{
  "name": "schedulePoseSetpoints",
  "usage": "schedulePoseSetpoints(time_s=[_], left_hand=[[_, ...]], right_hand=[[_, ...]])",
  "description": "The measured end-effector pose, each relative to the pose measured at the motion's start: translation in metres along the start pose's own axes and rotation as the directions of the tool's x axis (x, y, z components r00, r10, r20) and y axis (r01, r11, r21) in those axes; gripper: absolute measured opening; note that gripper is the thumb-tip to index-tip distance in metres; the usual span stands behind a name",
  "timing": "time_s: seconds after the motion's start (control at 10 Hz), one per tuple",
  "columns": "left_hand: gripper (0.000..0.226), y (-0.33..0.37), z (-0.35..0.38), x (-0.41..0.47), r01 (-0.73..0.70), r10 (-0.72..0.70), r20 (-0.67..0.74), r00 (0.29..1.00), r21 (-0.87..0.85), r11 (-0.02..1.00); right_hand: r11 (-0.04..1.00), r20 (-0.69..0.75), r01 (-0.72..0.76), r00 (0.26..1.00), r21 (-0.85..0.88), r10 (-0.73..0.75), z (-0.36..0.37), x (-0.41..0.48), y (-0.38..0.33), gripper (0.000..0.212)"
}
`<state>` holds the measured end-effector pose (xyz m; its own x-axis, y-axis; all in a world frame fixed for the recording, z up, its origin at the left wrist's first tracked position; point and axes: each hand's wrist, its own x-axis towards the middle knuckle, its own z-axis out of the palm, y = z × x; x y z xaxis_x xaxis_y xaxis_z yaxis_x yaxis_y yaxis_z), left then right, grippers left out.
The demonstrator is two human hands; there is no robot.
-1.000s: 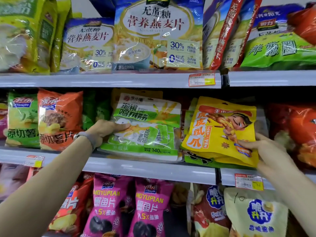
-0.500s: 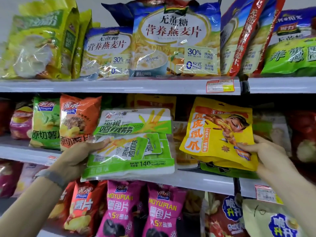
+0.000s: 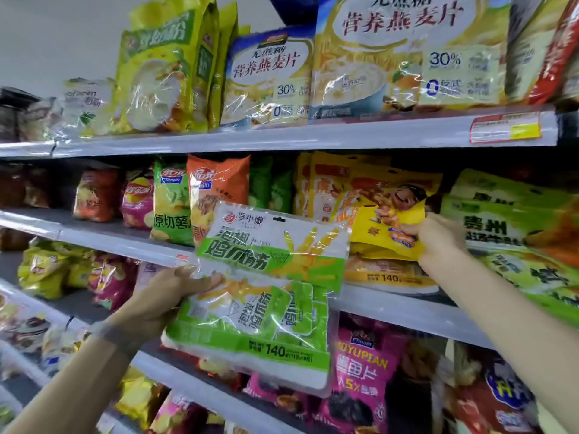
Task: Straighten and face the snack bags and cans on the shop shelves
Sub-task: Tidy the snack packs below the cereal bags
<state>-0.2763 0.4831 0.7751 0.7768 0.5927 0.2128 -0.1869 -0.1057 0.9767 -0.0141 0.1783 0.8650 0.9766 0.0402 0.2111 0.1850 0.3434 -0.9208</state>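
Holding the green bag (image 3: 260,296) in front of the middle shelf's (image 3: 109,242) edge, my left grip (image 3: 163,296) is clamped on its side, while my right grip (image 3: 438,239) pinches the tilted yellow bag (image 3: 385,227) over that shelf. Neither is faced yet, I judge, and neighbouring rows look jumbled: most remains.

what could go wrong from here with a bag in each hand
1. The left hand holds the green bag by one edge, off the shelf; it might slip and fall.
2. The right hand pinches the yellow bag near a corner, and it looks creased; pushing it in could crumple it further.
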Motion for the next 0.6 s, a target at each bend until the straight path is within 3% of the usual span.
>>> schedulePoseSetpoints(time_s=[0.1, 0.4, 0.5, 0.6], left_hand=[[0.115, 0.000, -0.024, -0.004, -0.029, 0.034, -0.063, 0.997, 0.069, 0.997], [0.123, -0.017, -0.076, -0.051, 0.010, -0.016, -0.145, 0.989, -0.041, 0.999], [0.127, -0.020, -0.081, -0.062, 0.042, -0.051, -0.133, 0.990, -0.075, 0.996], [0.110, -0.018, -0.073, -0.067, 0.069, -0.082, -0.108, 0.991, -0.123, 0.990]], right_hand=[[0.999, 0.007, 0.022, 1.000, -0.032, -0.022, 0.018, 0.010, 0.016, 0.026], [0.971, 0.046, 0.173, 0.985, -0.165, -0.168, 0.049, -0.006, 0.039, 0.031], [0.893, 0.184, 0.280, 0.956, -0.353, -0.227, 0.054, -0.012, 0.047, 0.048], [0.781, 0.319, 0.363, 0.922, -0.509, -0.221, 0.054, -0.015, 0.051, 0.057]])
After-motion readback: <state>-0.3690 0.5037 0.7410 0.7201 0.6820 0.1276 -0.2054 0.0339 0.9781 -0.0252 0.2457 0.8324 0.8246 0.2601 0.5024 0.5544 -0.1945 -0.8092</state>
